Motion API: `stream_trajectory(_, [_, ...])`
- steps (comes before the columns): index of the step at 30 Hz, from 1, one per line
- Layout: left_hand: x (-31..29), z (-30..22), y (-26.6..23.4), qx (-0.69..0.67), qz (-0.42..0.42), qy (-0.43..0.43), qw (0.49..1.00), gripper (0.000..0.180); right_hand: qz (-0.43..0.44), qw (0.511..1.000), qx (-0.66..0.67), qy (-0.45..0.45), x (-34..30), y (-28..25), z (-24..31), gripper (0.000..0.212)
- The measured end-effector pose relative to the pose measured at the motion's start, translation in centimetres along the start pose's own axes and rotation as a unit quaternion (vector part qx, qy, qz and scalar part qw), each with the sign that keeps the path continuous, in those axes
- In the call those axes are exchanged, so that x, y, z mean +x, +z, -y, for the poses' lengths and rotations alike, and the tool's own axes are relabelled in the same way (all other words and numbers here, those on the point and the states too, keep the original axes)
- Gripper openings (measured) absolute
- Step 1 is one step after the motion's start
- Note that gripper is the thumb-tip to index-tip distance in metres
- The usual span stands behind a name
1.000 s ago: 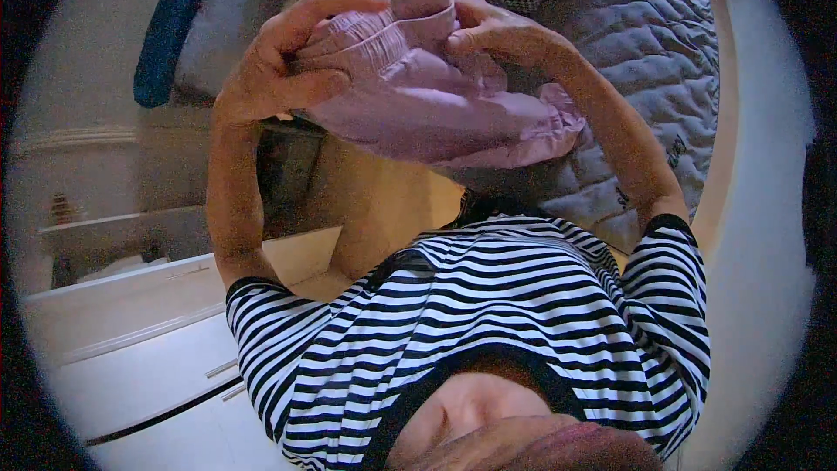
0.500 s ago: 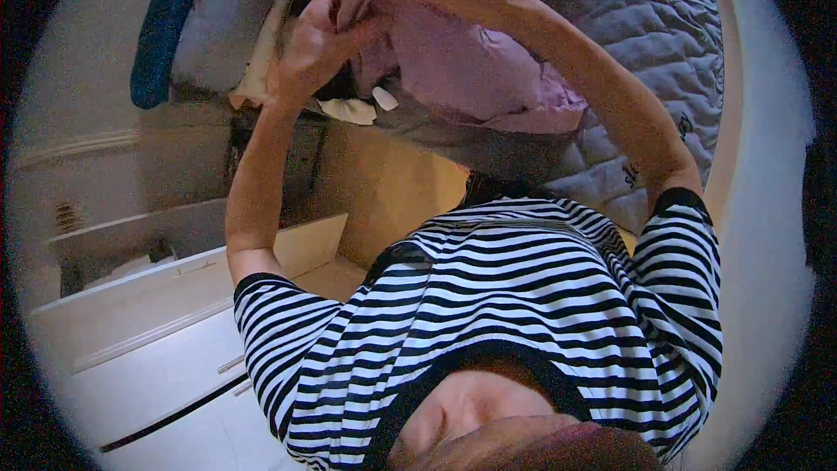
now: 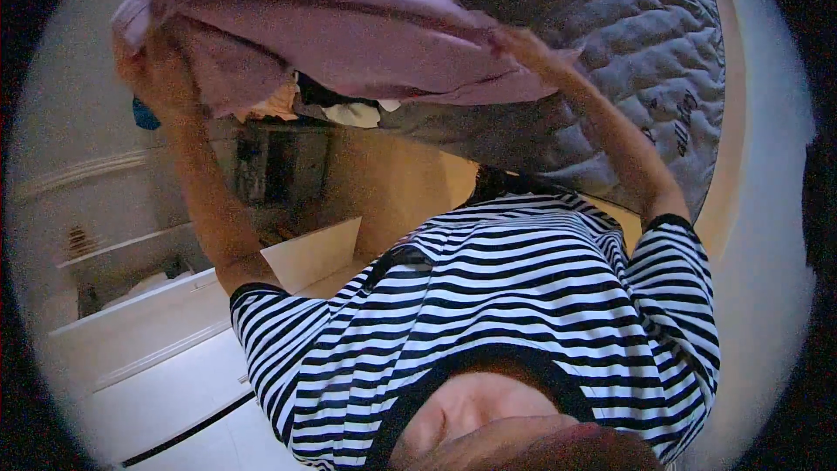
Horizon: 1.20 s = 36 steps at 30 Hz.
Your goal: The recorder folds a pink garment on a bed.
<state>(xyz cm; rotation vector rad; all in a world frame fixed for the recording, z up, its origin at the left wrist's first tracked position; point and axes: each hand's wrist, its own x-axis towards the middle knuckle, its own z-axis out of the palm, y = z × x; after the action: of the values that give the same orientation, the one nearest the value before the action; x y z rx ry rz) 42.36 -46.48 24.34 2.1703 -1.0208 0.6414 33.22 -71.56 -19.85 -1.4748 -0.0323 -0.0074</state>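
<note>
Apparently mid-spreading: mauve-pink woven-fabric garment [image 3: 366,30] stretches from ten to one o'clock, motion-blurred left hand [image 3: 159,74] gripping its ten-o'clock end, right hand [image 3: 526,47] pinching the one-o'clock edge, next move likely needing even tension.

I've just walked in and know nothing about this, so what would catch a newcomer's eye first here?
Probably the big pink cloth, spread across the top between the left hand, which is blurred, and the right hand. Next comes the bold black-and-white striped shirt, filling the lower middle. The grey quilted bedding stands out at upper right.
</note>
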Motion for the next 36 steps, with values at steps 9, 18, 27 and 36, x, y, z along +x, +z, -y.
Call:
stream_trajectory(9, [5.0,2.8,-10.8,0.309,-0.133,0.298,0.893,0.011,-0.069,0.998,0.0,-0.002,-1.1,1.9,4.3,0.033])
stream_trajectory(18, [6.7,-1.2,-6.8,0.247,-0.112,0.259,0.927,0.014,0.266,0.953,-0.146,0.008,3.1,7.2,-1.1,0.035])
stream_trajectory(27, [5.1,1.5,-9.7,0.388,-0.069,0.229,0.89,0.016,0.143,0.885,0.435,-0.082,0.9,3.4,14.9,0.039])
stream_trajectory(36, [3.7,4.2,-10.4,0.127,-0.064,-0.002,0.99,0.029,0.233,0.951,0.133,-0.153,2.4,1.1,12.0,0.03])
